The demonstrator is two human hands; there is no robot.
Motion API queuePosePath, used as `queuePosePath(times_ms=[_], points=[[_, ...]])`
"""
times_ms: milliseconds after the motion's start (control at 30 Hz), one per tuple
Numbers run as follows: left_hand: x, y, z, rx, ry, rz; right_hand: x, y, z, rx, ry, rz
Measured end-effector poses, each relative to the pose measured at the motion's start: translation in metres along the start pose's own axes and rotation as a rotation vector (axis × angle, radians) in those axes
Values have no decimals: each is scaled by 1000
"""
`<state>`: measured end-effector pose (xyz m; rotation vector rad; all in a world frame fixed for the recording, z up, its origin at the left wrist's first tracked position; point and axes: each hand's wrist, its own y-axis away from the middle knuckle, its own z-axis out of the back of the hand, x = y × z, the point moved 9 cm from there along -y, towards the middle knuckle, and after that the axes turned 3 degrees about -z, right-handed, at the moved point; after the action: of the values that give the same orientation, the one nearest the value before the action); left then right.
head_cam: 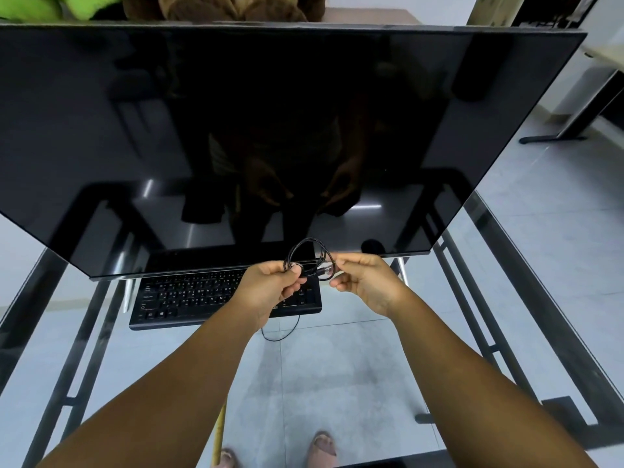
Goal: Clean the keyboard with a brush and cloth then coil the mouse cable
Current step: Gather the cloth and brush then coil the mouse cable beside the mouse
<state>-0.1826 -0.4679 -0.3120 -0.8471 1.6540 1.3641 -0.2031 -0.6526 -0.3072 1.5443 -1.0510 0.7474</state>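
Note:
A thin black mouse cable (310, 249) is wound into a small loop held up in front of the monitor's lower edge. My left hand (270, 288) pinches the loop's left side. My right hand (364, 282) pinches the cable end at the loop's right side. One strand of cable (283, 336) hangs down below my left wrist over the glass. The black keyboard (189, 298) lies flat on the glass desk under the monitor, its right part hidden behind my left hand. I see no mouse, brush or cloth.
A large dark monitor (270, 130) leans over the glass desk (337, 366) on metal legs (401, 268). The desk's black frame (506, 298) runs along both sides. A yellowish stick (218, 434) and my feet show through the glass.

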Motion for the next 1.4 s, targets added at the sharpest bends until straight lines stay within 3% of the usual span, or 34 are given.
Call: queuePosePath(times_ms=[100,233,300,467,633,867,1067,1167,1267,1400], points=[[4,-7,-2,16,-106,16,-13,-2,32,-191,87,53],[18,-19,-21,108,-347,68,-35,17,91,-668,499,194],[27,-27,-33,141,-463,105,-51,29,106,-772,671,207],[43,-53,-60,196,-801,147,-85,22,96,-505,1194,279],[49,-83,-81,250,-1114,116,-116,24,95,-323,1478,266],[54,-102,-97,177,-1387,24,-128,20,97,-287,1556,207],[60,-99,-89,-3,-1215,-101,-126,21,96,-294,1543,202],[56,-84,-90,-56,-1146,-309,-125,21,95,-298,1525,197],[56,-67,-105,6,-1301,-562,-124,21,95,-296,1523,187],[73,-64,-117,150,-1440,-623,-126,20,96,-289,1522,183]])
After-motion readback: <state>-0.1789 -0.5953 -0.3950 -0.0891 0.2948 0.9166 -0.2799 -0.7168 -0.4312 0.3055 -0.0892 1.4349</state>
